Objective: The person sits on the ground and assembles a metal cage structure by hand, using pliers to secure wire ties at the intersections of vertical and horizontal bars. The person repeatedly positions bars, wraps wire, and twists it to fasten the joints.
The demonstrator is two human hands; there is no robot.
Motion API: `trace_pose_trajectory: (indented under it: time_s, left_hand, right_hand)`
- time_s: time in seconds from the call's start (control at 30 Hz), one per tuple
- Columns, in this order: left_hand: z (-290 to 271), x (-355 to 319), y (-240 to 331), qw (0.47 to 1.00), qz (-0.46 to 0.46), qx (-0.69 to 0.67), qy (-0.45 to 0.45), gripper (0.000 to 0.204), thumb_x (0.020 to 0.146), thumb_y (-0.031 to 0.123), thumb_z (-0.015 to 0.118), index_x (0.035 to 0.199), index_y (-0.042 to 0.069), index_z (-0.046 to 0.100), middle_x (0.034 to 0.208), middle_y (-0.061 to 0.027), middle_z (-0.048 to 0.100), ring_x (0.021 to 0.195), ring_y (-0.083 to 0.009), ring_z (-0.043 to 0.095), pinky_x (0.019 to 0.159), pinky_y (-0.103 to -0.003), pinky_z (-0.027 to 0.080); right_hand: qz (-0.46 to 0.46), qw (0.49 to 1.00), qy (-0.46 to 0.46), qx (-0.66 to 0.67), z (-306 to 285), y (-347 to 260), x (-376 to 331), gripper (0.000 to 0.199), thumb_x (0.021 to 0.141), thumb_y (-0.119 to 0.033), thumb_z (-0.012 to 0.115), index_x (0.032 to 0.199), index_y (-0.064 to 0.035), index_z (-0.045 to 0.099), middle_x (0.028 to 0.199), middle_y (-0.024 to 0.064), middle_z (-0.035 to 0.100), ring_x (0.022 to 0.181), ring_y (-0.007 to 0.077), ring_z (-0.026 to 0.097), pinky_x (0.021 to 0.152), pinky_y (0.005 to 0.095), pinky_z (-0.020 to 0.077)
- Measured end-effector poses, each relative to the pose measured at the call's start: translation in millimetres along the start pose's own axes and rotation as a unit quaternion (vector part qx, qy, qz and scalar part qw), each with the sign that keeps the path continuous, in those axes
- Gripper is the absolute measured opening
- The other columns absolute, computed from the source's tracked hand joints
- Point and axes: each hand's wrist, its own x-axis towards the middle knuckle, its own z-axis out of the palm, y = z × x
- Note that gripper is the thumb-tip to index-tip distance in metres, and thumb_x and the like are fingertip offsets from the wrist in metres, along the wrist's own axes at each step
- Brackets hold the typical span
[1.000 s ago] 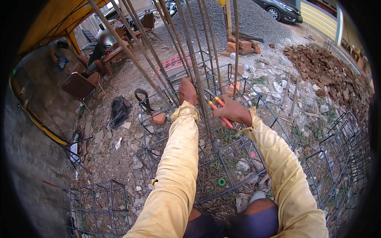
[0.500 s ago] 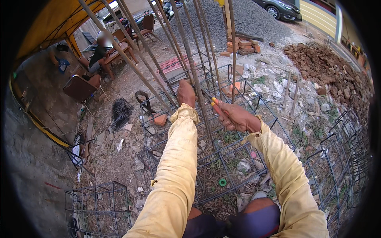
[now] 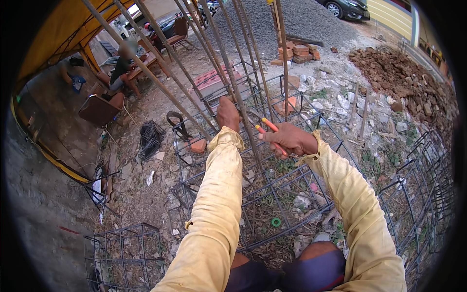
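Left hand (image 3: 227, 114): one, among the upright bars (image 3: 232, 82); fingers hidden, grip cannot be told. Right hand (image 3: 292, 138): one, fingers wrapped around pliers (image 3: 270, 125), one pair, two orange handles spread, just right of the nearest upright, above the steel cage (image 3: 270, 184). Upright bars: at least eight. Green ring (image 3: 273, 222): one, inside the cage's near edge. Ground (image 3: 138, 192): rough, stony, outdoors. Second cage (image 3: 121, 242): one, near left. Black bundle (image 3: 151, 138): one, off the cage's left edge. Brick stack (image 3: 301, 52): one, beyond its far edge. Gravel heap (image 3: 306, 24): one, behind. Soil heap (image 3: 389, 73): one, far right. Yellow canopy (image 3: 53, 29): one, far left. Grey wall (image 3: 44, 209): one, left
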Motion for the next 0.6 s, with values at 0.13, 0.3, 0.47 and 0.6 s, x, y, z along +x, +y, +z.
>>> trace_pose_trajectory:
  time_s: [0.13, 0.3, 0.47, 0.6]
  left_hand:
    - [4, 3, -7, 1.0, 0.03, -0.005, 0.0, 0.059, 0.095, 0.04, 0.026, 0.113, 0.007, 0.072, 0.106, -0.0203, 0.07, 0.069, -0.0371, 0.068, 0.072, -0.042, 0.054]
    - [4, -3, -6, 0.998, 0.064, 0.011, 0.002, 0.058, 0.096, 0.038, 0.025, 0.112, 0.005, 0.07, 0.104, -0.0204, 0.069, 0.068, -0.0368, 0.068, 0.07, -0.043, 0.054]
    - [-5, -7, 0, 0.999, 0.042, 0.028, 0.009, 0.058, 0.097, 0.038, 0.025, 0.112, 0.004, 0.069, 0.101, -0.0206, 0.07, 0.069, -0.0365, 0.068, 0.07, -0.043, 0.054]
    - [6, -12, 0, 0.999, 0.038, 0.015, 0.029, 0.058, 0.097, 0.038, 0.026, 0.11, 0.003, 0.07, 0.098, -0.0205, 0.07, 0.073, -0.0358, 0.068, 0.069, -0.043, 0.054]
  right_hand:
    - [0.011, 0.998, -0.02, 0.054, 1, 2, -5, 0.037, 0.086, -0.028, 0.077, 0.101, -0.0021, 0.055, 0.061, 0.0063, 0.06, 0.044, 0.0144, 0.056, 0.04, 0.0282, 0.0445]
    - [-0.194, 0.76, 0.348, -0.513, 27, 29, -11, 0.047, 0.088, -0.03, 0.071, 0.115, 0.0015, 0.051, 0.091, 0.0202, 0.067, 0.07, 0.0306, 0.071, 0.055, 0.0424, 0.0557]
    - [-0.154, 0.761, 0.356, -0.52, 49, 27, -25, 0.056, 0.091, -0.041, 0.065, 0.122, 0.0025, 0.048, 0.103, 0.0297, 0.065, 0.084, 0.0454, 0.069, 0.075, 0.0517, 0.0557]
    - [-0.107, 0.85, 0.267, -0.441, 28, 22, -27, 0.061, 0.094, -0.05, 0.058, 0.125, 0.0027, 0.048, 0.092, 0.0315, 0.066, 0.085, 0.0477, 0.068, 0.079, 0.0527, 0.0545]
